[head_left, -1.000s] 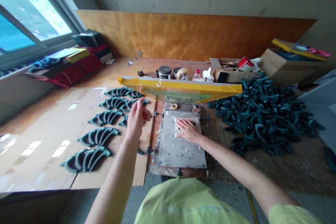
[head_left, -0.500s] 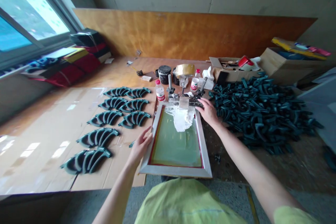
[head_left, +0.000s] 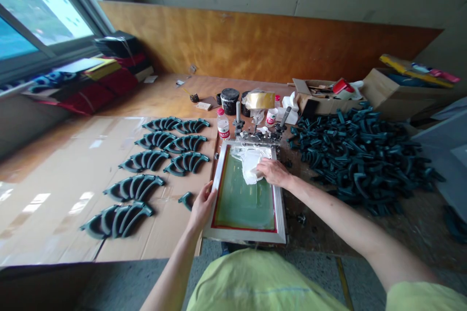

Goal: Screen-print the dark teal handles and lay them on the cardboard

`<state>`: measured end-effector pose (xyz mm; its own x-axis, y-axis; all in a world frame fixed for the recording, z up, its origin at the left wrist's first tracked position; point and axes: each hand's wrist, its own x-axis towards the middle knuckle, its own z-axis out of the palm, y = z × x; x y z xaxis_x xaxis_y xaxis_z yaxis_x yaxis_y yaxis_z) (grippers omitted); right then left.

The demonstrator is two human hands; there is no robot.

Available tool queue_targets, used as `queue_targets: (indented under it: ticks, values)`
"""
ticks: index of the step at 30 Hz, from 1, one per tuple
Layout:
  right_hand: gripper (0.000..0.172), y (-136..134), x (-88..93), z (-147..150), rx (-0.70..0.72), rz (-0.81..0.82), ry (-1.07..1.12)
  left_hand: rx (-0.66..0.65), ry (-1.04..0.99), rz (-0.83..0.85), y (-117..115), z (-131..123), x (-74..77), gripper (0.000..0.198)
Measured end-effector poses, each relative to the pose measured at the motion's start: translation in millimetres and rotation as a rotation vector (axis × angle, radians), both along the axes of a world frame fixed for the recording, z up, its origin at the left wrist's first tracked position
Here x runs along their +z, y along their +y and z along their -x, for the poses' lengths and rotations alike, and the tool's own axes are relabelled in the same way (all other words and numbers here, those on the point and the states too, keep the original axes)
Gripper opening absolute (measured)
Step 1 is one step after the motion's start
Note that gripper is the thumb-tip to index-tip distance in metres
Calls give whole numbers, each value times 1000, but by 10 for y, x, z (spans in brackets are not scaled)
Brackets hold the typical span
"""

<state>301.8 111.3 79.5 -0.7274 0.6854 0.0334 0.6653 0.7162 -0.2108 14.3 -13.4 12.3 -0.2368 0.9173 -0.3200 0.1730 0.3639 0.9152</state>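
A silver-framed printing screen point(head_left: 219, 182) with green mesh lies flat in front of me. My left hand point(head_left: 202, 206) grips its left frame edge, fingers curled over the rim. My right hand point(head_left: 273, 172) rests on the mesh near its top, closed on something at the edge of a white smeared patch point(head_left: 250, 160); what it holds is hidden. One dark teal curved plastic piece point(head_left: 186, 199) lies just left of the frame.
Rows of teal curved pieces point(head_left: 146, 160) lie on cardboard at left. A large heap of the same pieces point(head_left: 365, 155) fills the right. Bottles point(head_left: 223, 126), ink tubs point(head_left: 229, 99), cardboard boxes point(head_left: 324, 97) stand behind the screen. Stacked coloured sheets point(head_left: 91, 82) sit under the window.
The screen frame came down from raised to flat. My left hand moved from the teal pieces to the frame's left edge. My right hand went from the base plate to the mesh top.
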Motion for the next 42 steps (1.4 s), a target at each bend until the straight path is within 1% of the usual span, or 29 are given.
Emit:
queue_targets:
  ticks: [2, 3, 4, 6, 8, 9, 11, 13, 15, 16, 17, 19, 21, 22, 24, 26, 28, 30, 31, 32, 34, 35, 36, 37, 38, 39, 40, 41, 42]
  values:
    - [27, -36, 69, -95, 108, 46, 12, -8, 15, 3, 0, -4, -6, 71]
    - [24, -19, 102, -115, 126, 74, 10, -5, 19, 1, 1, -7, -3, 70]
    - [20, 10, 124, -115, 112, 91, 8, 2, 18, -4, 1, -10, 2, 70]
    - [14, 58, 111, -67, 10, 69, 25, 16, 4, -15, 1, -16, 18, 70]
    - [17, 26, 16, -2, -86, -18, 69, 27, -18, -17, -2, -19, 34, 72]
    - [21, -24, -50, 17, -97, -62, 95, 29, -30, -15, -4, -18, 39, 73]
    - [28, -157, -170, 6, -43, -99, 132, 29, -43, -4, -10, -13, 47, 73]
    - [27, -242, -218, -48, 21, -70, 154, 17, -53, 9, -15, -5, 60, 72]
    - [21, -197, -170, -80, -5, -23, 196, 8, -70, 20, -16, 2, 97, 72]
    - [20, -120, -118, -72, -50, -6, 228, 9, -80, 29, -14, 6, 132, 73]
    - [23, -15, -53, -45, -108, 6, 261, 9, -96, 38, -9, 10, 183, 75]
    - [41, 240, 91, 40, -236, 21, 297, 5, -151, 57, 10, 24, 335, 80]
    - [60, 483, 228, 96, -346, 18, 267, -15, -226, 69, 48, 46, 547, 83]
    - [65, 580, 286, 88, -399, -2, 245, -26, -250, 65, 77, 61, 666, 82]
    - [66, 704, 358, -28, -506, -87, 243, -34, -255, 35, 159, 87, 907, 74]
    - [56, 723, 343, -247, -616, -171, 306, -27, -260, -17, 279, 94, 1126, 68]
    - [41, 631, 219, -480, -726, -166, 369, 13, -321, -129, 440, 64, 1317, 67]
    - [29, 443, 7, -623, -788, -71, 371, 58, -376, -281, 632, 3, 1490, 63]
    - [26, 324, -116, -642, -786, -10, 355, 69, -385, -345, 732, -30, 1570, 60]
    - [26, 201, -235, -626, -756, 42, 336, 68, -385, -389, 829, -62, 1642, 59]
    - [30, -25, -427, -519, -626, 91, 290, 41, -386, -426, 984, -114, 1741, 58]
    - [32, -114, -486, -447, -552, 88, 266, 37, -389, -439, 1027, -138, 1755, 58]
    - [33, -182, -515, -375, -487, 78, 241, 50, -385, -460, 1038, -166, 1737, 57]
    - [31, -233, -515, -307, -444, 67, 217, 90, -373, -482, 1013, -203, 1685, 55]
    - [25, -277, -491, -243, -430, 58, 204, 137, -357, -481, 950, -254, 1597, 54]
    - [18, -322, -449, -179, -437, 50, 207, 157, -345, -432, 851, -320, 1477, 53]
    - [12, -380, -398, -111, -450, 37, 223, 136, -345, -331, 721, -403, 1331, 55]
    - [9, -457, -345, -32, -457, 14, 244, 81, -360, -193, 570, -497, 1169, 57]
    - [8, -553, -297, 58, -442, -19, 263, -51, -396, 6, 410, -597, 1002, 61]
